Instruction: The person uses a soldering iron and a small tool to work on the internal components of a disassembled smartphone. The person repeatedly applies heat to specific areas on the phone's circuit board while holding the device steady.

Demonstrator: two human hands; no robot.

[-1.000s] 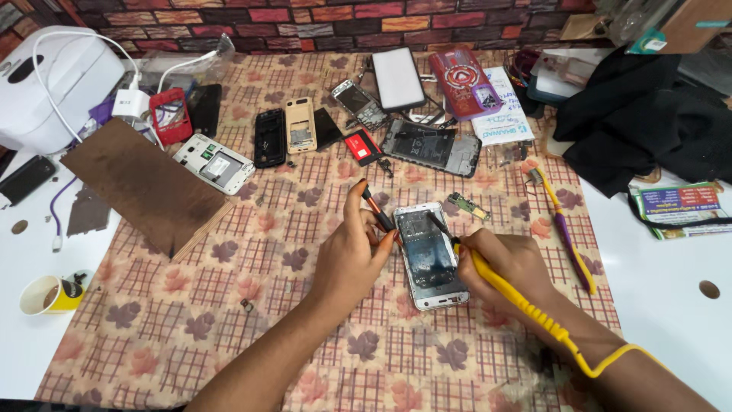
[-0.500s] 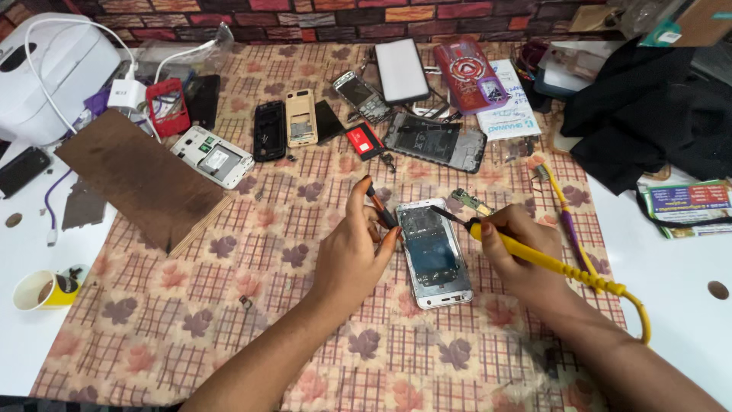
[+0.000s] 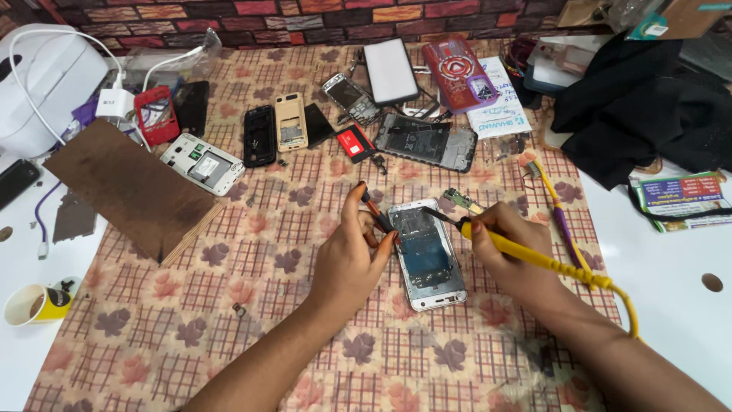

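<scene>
The opened phone [image 3: 425, 255], a silver-framed handset with its back off and its inner board bare, lies flat on the checked, leaf-printed cloth [image 3: 252, 336] near the middle of the table, directly between the two hands. Its long axis runs away from the person and tilts slightly to the left at the far end. The left hand [image 3: 352, 259] sits just beside the phone's left edge, thumb and fingers pinched around a thin dark-tipped tool [image 3: 375, 211] whose point lies at the upper left corner of the frame. The right hand [image 3: 509, 248] lies just beside the right edge, closed in a pen grip on a yellow-handled soldering iron [image 3: 534, 255]; its dark tip reaches leftward over the upper part of the board, and its yellow cord trails off to the right. Both hands are about equally near, meeting at the phone's far end. A small green circuit piece [image 3: 459, 199] rests just beyond the top right corner. Farther off lie a larger opened handset [image 3: 428, 143], a black phone shell [image 3: 259, 136], a beige one [image 3: 290, 122], a white gutted phone [image 3: 201, 164] and a brown board [image 3: 126, 183]. Nothing stands between the hands and the phone.
</scene>
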